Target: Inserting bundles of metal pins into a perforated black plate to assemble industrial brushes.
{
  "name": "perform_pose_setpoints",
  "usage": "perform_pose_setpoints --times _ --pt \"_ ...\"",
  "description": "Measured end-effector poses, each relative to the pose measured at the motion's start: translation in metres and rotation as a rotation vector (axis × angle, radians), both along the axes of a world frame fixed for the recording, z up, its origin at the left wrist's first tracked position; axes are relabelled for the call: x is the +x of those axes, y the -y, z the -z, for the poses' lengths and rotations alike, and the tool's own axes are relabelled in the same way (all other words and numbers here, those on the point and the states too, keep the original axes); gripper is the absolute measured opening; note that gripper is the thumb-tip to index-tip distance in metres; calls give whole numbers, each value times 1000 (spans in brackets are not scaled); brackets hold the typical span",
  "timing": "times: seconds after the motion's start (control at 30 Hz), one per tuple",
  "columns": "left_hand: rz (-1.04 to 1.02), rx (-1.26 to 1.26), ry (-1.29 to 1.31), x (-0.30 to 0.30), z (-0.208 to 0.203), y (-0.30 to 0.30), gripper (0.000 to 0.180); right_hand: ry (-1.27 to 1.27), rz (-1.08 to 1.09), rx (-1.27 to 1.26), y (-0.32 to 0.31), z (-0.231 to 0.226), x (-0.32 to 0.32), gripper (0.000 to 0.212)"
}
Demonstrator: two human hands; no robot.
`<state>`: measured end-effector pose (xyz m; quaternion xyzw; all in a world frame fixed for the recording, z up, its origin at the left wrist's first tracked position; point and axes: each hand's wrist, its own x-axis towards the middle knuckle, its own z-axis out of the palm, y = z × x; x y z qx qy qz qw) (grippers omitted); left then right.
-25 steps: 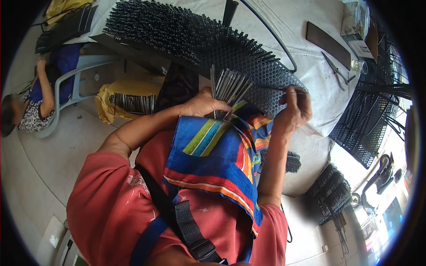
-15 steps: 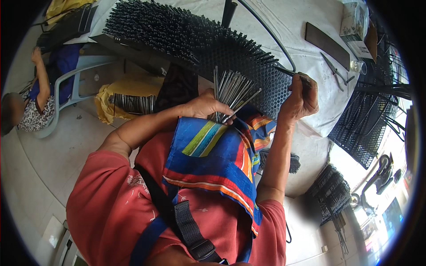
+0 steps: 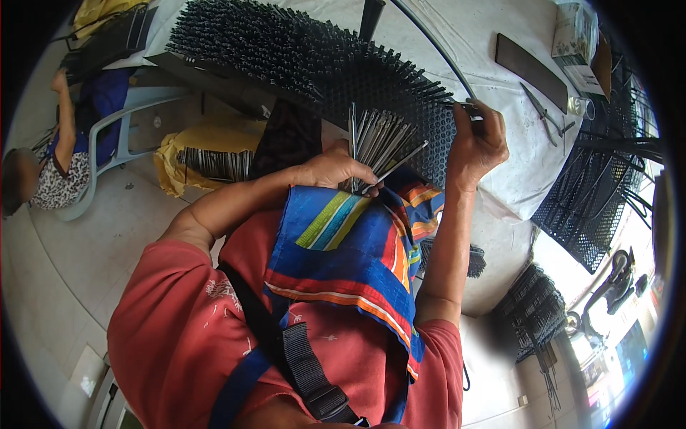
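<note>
Slim metallic rods [image 3: 386, 132] stand fanned out just beyond the upper edge of a striped cloth [image 3: 336, 239], which is draped over the front of the person's red shirt [image 3: 171, 314]. The left hand [image 3: 336, 168] is closed around the bottom of the bundle, its thumb laid across the rods; their lower ends are hidden by the hand and cloth. Most are grey and shiny, close together and spreading toward the top, while one leans well out to the right.

Farther out, the right hand [image 3: 480, 139] is raised at the right end of a dark perforated panel [image 3: 432, 154]. Its fingers are curled, thumb and fingertips pinching a small dark piece [image 3: 469, 107] that is hard to make out. Dense black prongs [image 3: 257, 53] cover the panel's left and upper parts; rows of holes show near the right hand.

Past that, on the white table cover [image 3: 518, 182], lie a dark flat strip [image 3: 531, 68] and a scissor-like tool [image 3: 541, 118]. At the far left, another person's arm [image 3: 66, 136] shows, the body partly cut off by the lens rim.
</note>
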<state>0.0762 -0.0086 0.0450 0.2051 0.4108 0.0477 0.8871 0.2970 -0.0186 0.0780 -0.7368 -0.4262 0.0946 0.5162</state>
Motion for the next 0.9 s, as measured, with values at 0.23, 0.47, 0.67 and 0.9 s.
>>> perform_pose_setpoints --times 0.23,0.47,0.67,0.9 --pt "-18 -32 14 0 -1 -2 20 254 -83 27 -1 0 2 14" --pt "-78 -14 74 0 0 -1 21 -555 -36 -443 38 -11 -13 14" --pt "78 25 126 -2 -10 -4 30 -897 -157 -439 50 -10 -45 10" --pt "-28 19 -83 -9 -10 -6 32 -817 -54 -179 38 -9 -34 5"
